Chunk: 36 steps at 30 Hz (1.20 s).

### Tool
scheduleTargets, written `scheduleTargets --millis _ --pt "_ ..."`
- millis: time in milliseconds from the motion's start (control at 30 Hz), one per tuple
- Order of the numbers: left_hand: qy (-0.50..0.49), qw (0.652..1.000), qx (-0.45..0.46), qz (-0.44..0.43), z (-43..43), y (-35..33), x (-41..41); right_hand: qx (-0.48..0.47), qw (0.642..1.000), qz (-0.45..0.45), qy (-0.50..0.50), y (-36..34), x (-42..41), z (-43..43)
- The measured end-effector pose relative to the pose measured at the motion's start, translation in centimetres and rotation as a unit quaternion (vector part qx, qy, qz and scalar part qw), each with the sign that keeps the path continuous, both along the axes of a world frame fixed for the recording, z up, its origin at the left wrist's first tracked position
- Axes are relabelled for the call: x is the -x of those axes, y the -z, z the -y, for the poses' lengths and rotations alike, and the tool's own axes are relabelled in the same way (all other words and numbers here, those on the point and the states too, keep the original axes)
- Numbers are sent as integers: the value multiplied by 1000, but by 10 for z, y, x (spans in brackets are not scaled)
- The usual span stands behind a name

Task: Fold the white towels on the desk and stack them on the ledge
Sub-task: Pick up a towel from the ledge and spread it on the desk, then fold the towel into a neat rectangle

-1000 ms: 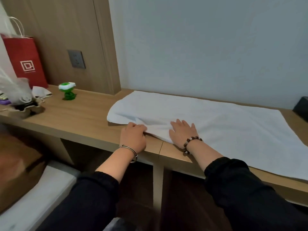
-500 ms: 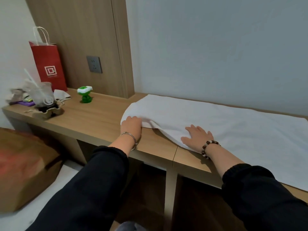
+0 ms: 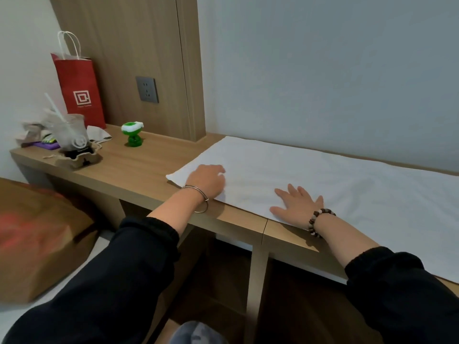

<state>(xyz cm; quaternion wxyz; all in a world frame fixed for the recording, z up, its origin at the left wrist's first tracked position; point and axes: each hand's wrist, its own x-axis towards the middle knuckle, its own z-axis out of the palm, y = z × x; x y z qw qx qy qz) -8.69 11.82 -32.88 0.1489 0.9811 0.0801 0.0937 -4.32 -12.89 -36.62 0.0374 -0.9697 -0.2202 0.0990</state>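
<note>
A large white towel point(image 3: 335, 184) lies spread flat along the wooden desk point(image 3: 139, 167), from the middle out past the right edge of view. My left hand point(image 3: 207, 181) rests on the towel's near left corner, fingers curled down on the cloth. My right hand point(image 3: 296, 203) lies flat on the towel's front edge with its fingers spread, palm pressing down. Both wrists carry bracelets. No folded stack is in view.
On the desk's left end stand a red paper bag point(image 3: 78, 89), a plastic cup with a straw point(image 3: 73, 135) in a cardboard holder, a green toy point(image 3: 133, 135) and a crumpled cloth point(image 3: 99, 135). A brown bag point(image 3: 37, 239) sits on the floor at left.
The bunched near left corner of the towel is now spread flat. My left hand moved onto that corner and my right hand slid right along the front edge. The view shifted left.
</note>
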Motion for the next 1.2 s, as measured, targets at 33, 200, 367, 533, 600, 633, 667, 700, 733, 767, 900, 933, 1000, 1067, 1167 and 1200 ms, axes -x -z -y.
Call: scheduleTargets --millis 33,200,367,533,600,633,667,700,733,767,900,933,1000,1067,1167,1200 --pt "44 998 37 -24 13 0 1 -20 1000 -14 -20 -3 3 0" --pt "108 971 -133 -166 47 12 8 -80 994 26 64 -11 6 38" --pt "18 964 -219 -151 67 14 8 23 986 7 166 1 13 88" --pt "122 980 -125 -99 125 30 -8 0 1000 8 17 0 23 94" --pt "157 972 -120 -130 141 38 -8 5 999 16 43 2 20 118" --pt "156 972 -117 -135 144 41 -10 14 995 24 96 3 17 135" --pt "152 974 -111 -127 143 42 -11 25 986 27 165 3 14 153" --pt "150 976 -109 -115 143 42 -11 34 973 21 229 2 12 168" --pt "146 978 -113 -102 144 40 -10 41 963 13 265 1 12 179" --pt "137 979 -119 -92 145 38 -9 45 962 8 270 2 12 184" --pt "57 983 -157 -72 165 25 -14 34 979 17 199 5 16 170" --pt "54 986 -145 -61 174 23 -18 34 983 17 179 3 16 167" --pt "86 991 -90 -42 192 24 -26 46 987 16 155 -7 15 164" --pt "127 989 -46 -56 208 29 -32 56 981 54 177 -18 9 161" --pt "166 978 -90 -94 220 40 -38 30 973 122 193 -22 -6 157" --pt "170 974 -110 -103 221 44 -40 26 978 110 175 -21 -12 156"
